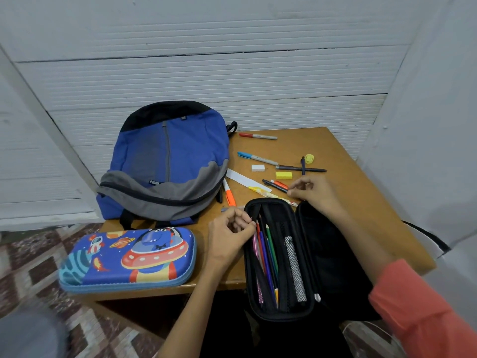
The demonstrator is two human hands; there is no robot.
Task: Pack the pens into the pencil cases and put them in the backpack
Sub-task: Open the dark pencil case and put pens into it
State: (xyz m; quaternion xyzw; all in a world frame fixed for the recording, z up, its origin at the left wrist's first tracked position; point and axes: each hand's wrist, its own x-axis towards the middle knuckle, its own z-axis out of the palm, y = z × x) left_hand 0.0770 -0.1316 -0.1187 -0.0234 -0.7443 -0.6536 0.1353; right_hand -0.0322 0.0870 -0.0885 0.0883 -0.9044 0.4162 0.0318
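Note:
An open black pencil case (281, 310) lies at the table's front edge with several coloured pencils and a mesh-wrapped pen inside. My left hand (229, 236) pinches the tops of the pencils at the case's left rim. My right hand (313, 193) reaches past the case, fingertips curled on the end of a black and orange pen (276, 185). A closed blue cartoon pencil case (126, 259) sits at the front left. The blue and grey backpack (167, 161) lies zipped behind it. Loose markers lie on the table: red (256, 136), blue (255, 158), orange (229, 195), dark pens (302, 168).
A white eraser (258, 167), a yellow eraser (284, 175), a yellow sharpener (309, 158) and a white ruler (246, 180) lie among the pens on the small wooden table (361, 192). White walls close in behind and to the right. Patterned floor lies to the left.

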